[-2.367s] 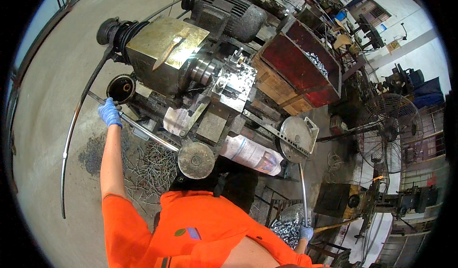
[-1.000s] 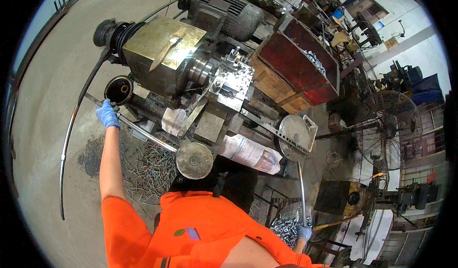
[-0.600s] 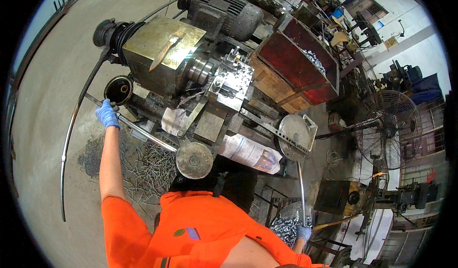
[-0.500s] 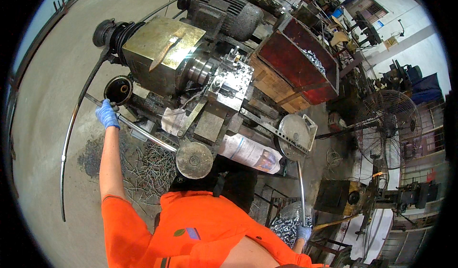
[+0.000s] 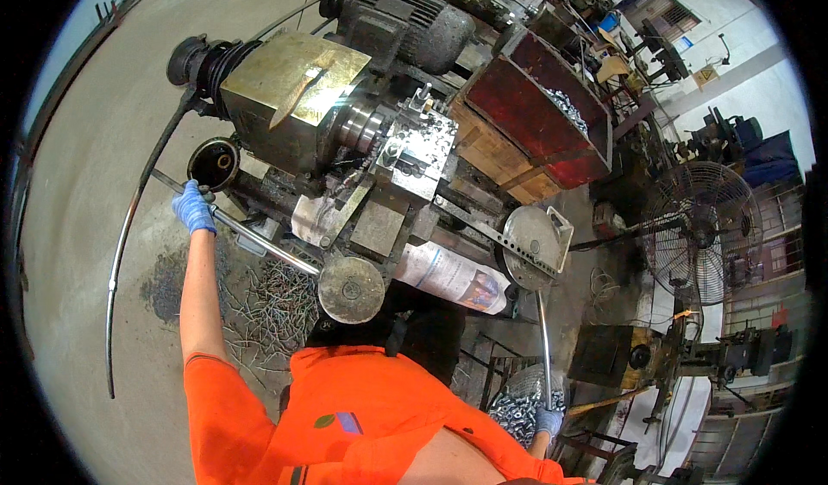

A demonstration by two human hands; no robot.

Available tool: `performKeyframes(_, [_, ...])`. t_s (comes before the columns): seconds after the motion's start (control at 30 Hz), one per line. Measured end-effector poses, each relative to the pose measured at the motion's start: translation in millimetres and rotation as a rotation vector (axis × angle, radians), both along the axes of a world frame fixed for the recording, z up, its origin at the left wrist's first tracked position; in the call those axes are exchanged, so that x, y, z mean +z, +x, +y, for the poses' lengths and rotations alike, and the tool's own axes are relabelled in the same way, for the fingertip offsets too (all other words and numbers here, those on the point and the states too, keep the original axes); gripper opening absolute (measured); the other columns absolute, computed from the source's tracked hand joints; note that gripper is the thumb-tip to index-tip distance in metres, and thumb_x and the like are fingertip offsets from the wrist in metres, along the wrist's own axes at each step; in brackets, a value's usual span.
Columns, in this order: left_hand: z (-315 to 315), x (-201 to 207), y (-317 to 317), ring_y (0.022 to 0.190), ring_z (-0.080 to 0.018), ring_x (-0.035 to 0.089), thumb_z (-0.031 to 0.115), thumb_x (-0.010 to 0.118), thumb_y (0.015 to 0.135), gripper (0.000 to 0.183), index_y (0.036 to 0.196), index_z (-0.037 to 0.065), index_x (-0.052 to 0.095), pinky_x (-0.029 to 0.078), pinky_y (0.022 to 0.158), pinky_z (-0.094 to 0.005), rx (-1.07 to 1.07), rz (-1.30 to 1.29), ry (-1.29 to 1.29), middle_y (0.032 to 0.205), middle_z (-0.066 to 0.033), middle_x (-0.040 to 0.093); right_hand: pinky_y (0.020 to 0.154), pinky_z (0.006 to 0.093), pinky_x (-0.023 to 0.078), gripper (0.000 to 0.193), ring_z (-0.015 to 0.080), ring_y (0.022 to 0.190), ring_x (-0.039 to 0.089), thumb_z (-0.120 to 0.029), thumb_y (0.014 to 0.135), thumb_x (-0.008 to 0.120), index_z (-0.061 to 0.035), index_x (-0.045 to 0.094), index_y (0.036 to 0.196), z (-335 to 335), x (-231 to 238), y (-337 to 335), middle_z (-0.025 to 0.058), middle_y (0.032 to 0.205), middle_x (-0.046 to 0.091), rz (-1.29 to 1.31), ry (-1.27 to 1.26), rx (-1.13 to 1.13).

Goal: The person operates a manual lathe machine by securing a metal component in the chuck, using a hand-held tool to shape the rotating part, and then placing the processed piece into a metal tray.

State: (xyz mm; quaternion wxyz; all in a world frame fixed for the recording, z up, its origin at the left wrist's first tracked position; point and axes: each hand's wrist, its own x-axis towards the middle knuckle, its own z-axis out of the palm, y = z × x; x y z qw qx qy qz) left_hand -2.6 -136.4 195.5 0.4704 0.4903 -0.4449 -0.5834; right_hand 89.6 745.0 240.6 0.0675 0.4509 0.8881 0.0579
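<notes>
At left, the blue-gloved left hand [image 5: 194,208] has its grip wrapped around a long silver metal lever [image 5: 272,246], whose long axis slants from far left to near right, reaching a round grey metal disc [image 5: 351,290]. At right, a straight silver metal rod [image 5: 544,338] points nearly straight near; the blue-gloved right hand [image 5: 549,419] clasps its near end, beside small shiny metal parts [image 5: 515,413].

Blue on left hand [image 5: 194,207] and right hand [image 5: 548,419]. Bright silver on left lever [image 5: 274,249] and right lever [image 5: 545,347]. Orange across shirt [image 5: 379,390], with green-and-purple print [image 5: 348,422]. Brassy yellow on machine cover [image 5: 263,72], dark red on bin [image 5: 517,112], mottled grey on round disc [image 5: 351,291].
</notes>
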Motion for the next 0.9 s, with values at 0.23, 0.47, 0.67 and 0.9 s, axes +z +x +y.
performKeyframes(0.23, [-1.8,-2.6,-1.4,0.041,-0.0162,0.054,0.01,0.056,0.082,0.012,0.08,-0.002,0.055,0.042,0.037,-0.0283,0.001,0.002,0.008,0.059,-0.0109,0.059,0.08,0.0403,0.05,0.057,0.0346,0.094,0.062,-0.043,0.06,0.071,0.0039,0.065,0.091,-8.9,5.4,-0.9,0.0251,0.094,0.063,-0.03,0.02,-0.012])
performKeyframes(0.47, [-5.3,-7.1,1.6,0.044,-0.0176,0.056,0.01,0.056,0.082,0.016,0.082,-0.005,0.06,0.047,0.04,-0.0279,-0.017,-0.003,-0.005,0.064,-0.0126,0.061,0.078,0.0407,0.049,0.048,0.034,0.091,0.062,-0.037,0.062,0.069,0.0019,0.066,0.09,-2.7,0.0,3.9,0.0252,0.092,0.063,-0.016,-0.012,0.016])
performKeyframes(0.67, [-0.4,1.0,-1.8,0.04,-0.0159,0.051,0.005,0.055,0.082,0.008,0.081,-0.002,0.05,0.041,0.035,-0.0276,-0.014,0.071,0.027,0.058,-0.0114,0.056,0.077,0.0408,0.049,0.043,0.0352,0.088,0.063,-0.036,0.062,0.067,0.0012,0.066,0.083,17.0,-22.0,9.9,0.025,0.088,0.064,0.026,0.092,0.009])
performKeyframes(0.9, [-0.2,1.6,-1.6,0.04,-0.0166,0.052,0.007,0.055,0.082,0.01,0.082,-0.002,0.051,0.042,0.035,-0.0282,0.0,0.053,0.024,0.059,-0.0121,0.058,0.077,0.0406,0.049,0.039,0.0358,0.087,0.063,-0.03,0.061,0.064,0.0008,0.066,0.085,13.2,-19.1,10.6,0.0248,0.089,0.064,0.007,0.062,0.002])
